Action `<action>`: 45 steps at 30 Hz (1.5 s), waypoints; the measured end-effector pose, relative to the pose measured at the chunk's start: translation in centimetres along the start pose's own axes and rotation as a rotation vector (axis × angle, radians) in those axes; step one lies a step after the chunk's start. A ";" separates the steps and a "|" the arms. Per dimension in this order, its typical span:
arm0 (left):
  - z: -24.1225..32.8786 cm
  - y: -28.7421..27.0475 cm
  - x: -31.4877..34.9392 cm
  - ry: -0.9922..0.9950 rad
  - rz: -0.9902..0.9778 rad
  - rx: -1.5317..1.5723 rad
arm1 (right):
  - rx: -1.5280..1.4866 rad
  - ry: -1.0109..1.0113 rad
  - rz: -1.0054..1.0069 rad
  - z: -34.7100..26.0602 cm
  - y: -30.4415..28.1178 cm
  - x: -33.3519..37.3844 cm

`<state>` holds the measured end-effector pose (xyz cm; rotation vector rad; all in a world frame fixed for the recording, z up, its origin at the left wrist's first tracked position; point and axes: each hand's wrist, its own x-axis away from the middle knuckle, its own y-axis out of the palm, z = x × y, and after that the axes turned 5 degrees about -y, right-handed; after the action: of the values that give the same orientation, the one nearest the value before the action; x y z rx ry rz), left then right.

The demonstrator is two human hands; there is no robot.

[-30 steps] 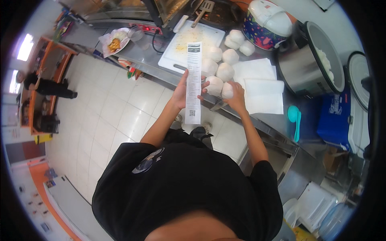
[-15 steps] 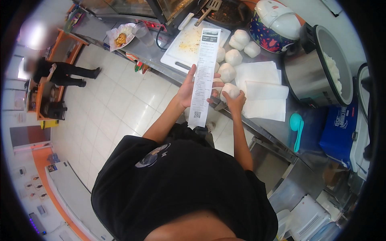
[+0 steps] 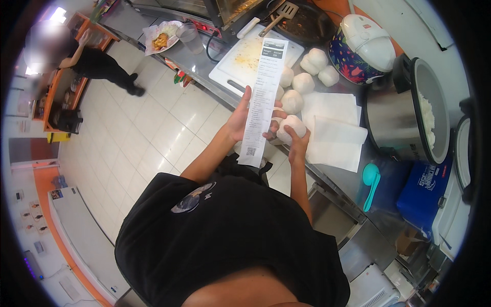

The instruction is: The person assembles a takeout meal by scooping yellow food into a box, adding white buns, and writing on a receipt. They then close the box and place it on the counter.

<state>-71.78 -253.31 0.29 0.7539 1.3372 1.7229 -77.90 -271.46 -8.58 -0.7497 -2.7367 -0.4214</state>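
Note:
A long printed paper receipt [image 3: 263, 102] lies across the palm of my left hand [image 3: 238, 120]. The thumb points up beside its left edge, and the fingers come out past its right edge. My right hand [image 3: 299, 146] is closed around a round bundle wrapped in white paper [image 3: 291, 129], thumb on top. The fingertips of my left hand are close against that bundle; whether they also hold it, I cannot tell. More wrapped bundles [image 3: 292, 102] are grouped on the steel counter just beyond. Beside them is a stack of white paper sheets [image 3: 335, 130].
A white cutting board [image 3: 225, 74] with crumbs, a spatula [image 3: 281, 18] and a plate of food [image 3: 161, 41] sit farther back. On the right stand a flowered rice cooker [image 3: 360, 51], a steel pot of rice [image 3: 394, 112], a turquoise scoop [image 3: 369, 187] and a blue cooler [image 3: 424, 197]. A person [image 3: 97, 66] stands at the left.
The view has shifted a little, so the counter sits farther right and lower. Both hands keep their holds on the receipt and the wrapped bundle. The person at the left has raised an arm.

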 end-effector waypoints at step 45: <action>9.2 -8.5 69.2 1.237 1.227 0.165 | 0.237 1.024 -1.182 26.9 58.2 30.2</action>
<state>-96.26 -187.74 -6.97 0.5967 1.9724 3.4296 -77.08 -200.66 -11.36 0.9790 -1.8418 -0.4707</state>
